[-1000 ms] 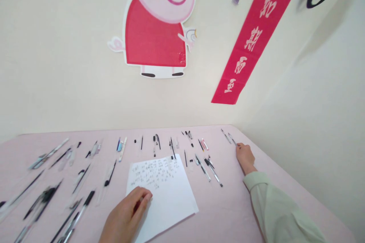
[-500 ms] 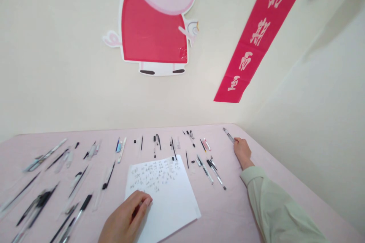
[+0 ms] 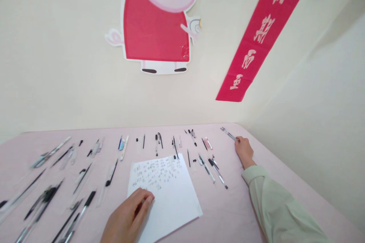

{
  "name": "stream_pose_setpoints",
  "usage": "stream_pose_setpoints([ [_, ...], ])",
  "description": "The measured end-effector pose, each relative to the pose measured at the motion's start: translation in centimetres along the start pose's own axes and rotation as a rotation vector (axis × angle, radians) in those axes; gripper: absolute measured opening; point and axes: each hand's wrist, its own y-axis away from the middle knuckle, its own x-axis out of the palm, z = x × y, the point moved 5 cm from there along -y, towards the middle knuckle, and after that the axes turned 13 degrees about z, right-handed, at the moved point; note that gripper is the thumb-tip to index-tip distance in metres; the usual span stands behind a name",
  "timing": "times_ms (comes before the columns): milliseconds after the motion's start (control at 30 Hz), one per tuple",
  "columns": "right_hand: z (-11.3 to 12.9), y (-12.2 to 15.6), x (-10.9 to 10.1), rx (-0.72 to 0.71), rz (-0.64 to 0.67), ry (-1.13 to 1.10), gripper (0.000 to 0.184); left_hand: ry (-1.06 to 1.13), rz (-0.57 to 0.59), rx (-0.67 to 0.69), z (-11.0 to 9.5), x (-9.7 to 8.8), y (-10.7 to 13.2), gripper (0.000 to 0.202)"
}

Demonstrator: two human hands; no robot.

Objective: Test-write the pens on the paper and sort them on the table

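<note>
Pen (image 3: pixel 230 134) lies slantwise near the far right corner of the pink surface (image 3: pixel 219 212), its near end pinched by the closed-up right hand (image 3: pixel 244 152). The left hand (image 3: pixel 128 214), loosely curled, rests over the paper's (image 3: pixel 173 201) left edge; whether it holds anything cannot be told. A black-ended pen (image 3: pixel 218 174) lies between paper and right hand.

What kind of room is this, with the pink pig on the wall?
Maybe a room in someone's home, but I can't be sure. The wall has a cartoon pig and a red banner, and pens lie on a pink-covered table.
</note>
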Motion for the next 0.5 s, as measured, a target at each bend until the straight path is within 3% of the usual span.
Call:
stream_pose_setpoints([
  [233, 0.1, 0.2, 0.0, -0.005, -0.004, -0.022, 0.035, -0.061, 0.108, 0.02, 0.7, 0.2, -0.5, 0.036],
  [500, 0.1, 1.1, -0.9, -0.041, -0.076, -0.107, 0.042, -0.079, 0.094, 0.024, 0.5, -0.1, -0.4, 0.036],
])
